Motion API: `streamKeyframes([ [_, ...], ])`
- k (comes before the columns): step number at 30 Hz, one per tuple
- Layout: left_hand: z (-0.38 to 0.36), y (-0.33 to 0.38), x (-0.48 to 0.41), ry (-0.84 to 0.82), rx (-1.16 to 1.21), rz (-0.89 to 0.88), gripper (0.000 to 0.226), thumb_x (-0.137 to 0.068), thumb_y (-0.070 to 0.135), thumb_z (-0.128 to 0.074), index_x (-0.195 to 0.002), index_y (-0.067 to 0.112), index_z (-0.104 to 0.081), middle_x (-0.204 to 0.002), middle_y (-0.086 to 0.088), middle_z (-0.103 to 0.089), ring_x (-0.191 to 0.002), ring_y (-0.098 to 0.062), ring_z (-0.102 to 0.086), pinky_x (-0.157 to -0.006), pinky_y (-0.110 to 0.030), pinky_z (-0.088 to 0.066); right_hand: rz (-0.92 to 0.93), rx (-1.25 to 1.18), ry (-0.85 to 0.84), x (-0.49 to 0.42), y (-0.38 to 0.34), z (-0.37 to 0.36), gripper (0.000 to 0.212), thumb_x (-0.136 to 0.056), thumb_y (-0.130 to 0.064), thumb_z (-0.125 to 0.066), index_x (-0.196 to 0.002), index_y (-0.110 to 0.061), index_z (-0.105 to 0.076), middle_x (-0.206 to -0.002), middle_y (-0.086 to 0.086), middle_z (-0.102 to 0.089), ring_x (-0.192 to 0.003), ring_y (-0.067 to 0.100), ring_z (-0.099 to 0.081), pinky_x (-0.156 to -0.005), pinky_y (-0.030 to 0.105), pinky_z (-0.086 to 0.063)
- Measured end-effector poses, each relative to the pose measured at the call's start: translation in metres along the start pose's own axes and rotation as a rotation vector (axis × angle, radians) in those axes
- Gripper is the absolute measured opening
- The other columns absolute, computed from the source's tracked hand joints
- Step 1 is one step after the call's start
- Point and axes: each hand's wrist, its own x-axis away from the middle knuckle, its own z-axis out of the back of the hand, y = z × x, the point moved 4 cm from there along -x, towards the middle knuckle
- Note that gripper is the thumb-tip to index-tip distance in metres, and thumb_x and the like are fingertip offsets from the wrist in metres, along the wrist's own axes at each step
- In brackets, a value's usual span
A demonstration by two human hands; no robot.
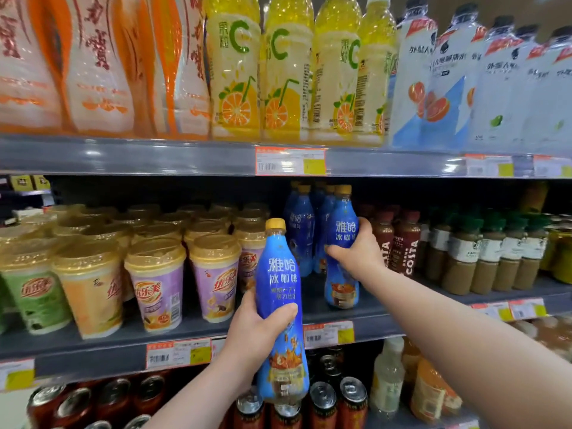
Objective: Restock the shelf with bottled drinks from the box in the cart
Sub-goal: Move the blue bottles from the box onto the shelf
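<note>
Left hand (258, 332) grips a blue bottle (278, 274) (held upright); right hand (360, 253) clasps a second bottle (343, 233) on the shelf (93, 352).

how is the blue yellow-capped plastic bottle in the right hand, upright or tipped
Upright: the blue plastic bottle stands cap up, base on the grey metal shelf, with the right hand gripping its middle.
</note>
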Motion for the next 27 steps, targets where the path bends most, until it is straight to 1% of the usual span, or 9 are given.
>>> streamKeyframes([
  [4, -0.006, -0.001, -0.013, 0.048, -0.016, -0.005, 0.055, -0.055, 0.037, -0.071, -0.107, 0.025, -0.054, -0.098, -0.002, -0.070, -0.084, -0.019, -0.070, -0.077, -0.041, -0.057, 0.040, -0.055, -0.032, -0.016, 0.020, -0.011, 0.084, -0.067, -0.018, -0.082, -0.134, -0.013, -0.033, -0.122, 0.011, -0.056, -0.105, 0.027, -0.057, -0.084, 0.029, -0.044],
  [8, -0.016, 0.002, -0.025, 0.101, -0.028, -0.048, 0.043, -0.064, 0.031, -0.075, -0.102, 0.028, -0.055, -0.097, 0.001, -0.070, -0.082, -0.015, -0.070, -0.074, -0.037, -0.057, 0.036, -0.139, -0.062, -0.031, 0.034, -0.017, 0.080, -0.069, -0.014, -0.082, -0.133, -0.011, -0.034, -0.114, 0.002, -0.056, -0.096, 0.016, -0.054, -0.078, 0.019, -0.038],
  [12, -0.030, 0.004, -0.042, 0.139, 0.014, -0.083, 0.036, -0.075, 0.018, -0.076, -0.102, 0.029, -0.055, -0.101, -0.003, -0.069, -0.087, -0.020, -0.069, -0.077, -0.042, -0.057, 0.067, -0.148, -0.163, -0.039, 0.041, -0.024, 0.081, -0.067, -0.012, -0.082, -0.131, -0.015, -0.032, -0.111, -0.003, -0.054, -0.100, 0.016, -0.055, -0.086, 0.026, -0.041],
  [14, -0.036, 0.006, -0.053, 0.169, -0.003, -0.114, 0.038, -0.074, 0.019, -0.077, -0.101, 0.032, -0.054, -0.100, 0.001, -0.068, -0.087, -0.017, -0.069, -0.076, -0.038, -0.057, 0.085, -0.103, -0.195, -0.040, 0.044, -0.027, 0.088, -0.064, -0.012, -0.083, -0.133, -0.016, -0.028, -0.113, -0.004, -0.051, -0.101, 0.016, -0.053, -0.088, 0.029, -0.043],
  [16, -0.041, 0.008, -0.066, 0.198, -0.031, -0.139, 0.042, -0.073, 0.017, -0.078, -0.100, 0.032, -0.050, -0.101, 0.003, -0.067, -0.087, -0.014, -0.068, -0.073, -0.032, -0.056, 0.074, -0.064, -0.202, -0.039, 0.050, -0.027, 0.089, -0.064, -0.017, -0.083, -0.133, -0.017, -0.027, -0.109, -0.007, -0.050, -0.096, 0.015, -0.052, -0.084, 0.027, -0.042],
  [18, -0.047, 0.013, -0.081, 0.208, -0.048, -0.158, 0.053, -0.068, 0.019, -0.081, -0.107, 0.030, -0.047, -0.105, 0.001, -0.066, -0.090, -0.016, -0.067, -0.075, -0.034, -0.055, 0.059, -0.042, -0.214, -0.039, 0.056, -0.027, 0.082, -0.065, -0.021, -0.082, -0.128, -0.018, -0.030, -0.102, -0.008, -0.050, -0.090, 0.014, -0.052, -0.080, 0.026, -0.040],
  [20, -0.053, 0.016, -0.097, 0.229, -0.087, -0.184, 0.064, -0.063, 0.022, -0.083, -0.115, 0.021, -0.045, -0.107, -0.002, -0.065, -0.091, -0.017, -0.066, -0.079, -0.037, -0.055, 0.055, -0.019, -0.247, -0.041, 0.060, -0.028, 0.078, -0.067, -0.023, -0.082, -0.127, -0.019, -0.032, -0.100, -0.008, -0.051, -0.092, 0.016, -0.054, -0.081, 0.027, -0.042],
  [24, -0.059, 0.014, -0.127, 0.258, -0.116, -0.205, 0.063, -0.069, 0.013, -0.080, -0.114, 0.028, -0.038, -0.106, 0.002, -0.063, -0.094, -0.017, -0.064, -0.083, -0.036, -0.052, 0.046, -0.007, -0.321, -0.043, 0.061, -0.028, 0.079, -0.070, -0.023, -0.079, -0.131, -0.018, -0.028, -0.109, -0.002, -0.055, -0.103, 0.023, -0.058, -0.088, 0.032, -0.045],
  [27, -0.063, 0.007, -0.141, 0.225, -0.098, -0.216, 0.062, -0.071, 0.005, -0.077, -0.111, 0.031, -0.038, -0.110, 0.000, -0.063, -0.094, -0.014, -0.063, -0.083, -0.035, -0.052, 0.063, -0.003, -0.354, -0.043, 0.061, -0.028, 0.081, -0.072, -0.023, -0.078, -0.133, -0.019, -0.025, -0.109, -0.006, -0.051, -0.100, 0.017, -0.054, -0.087, 0.030, -0.044],
])
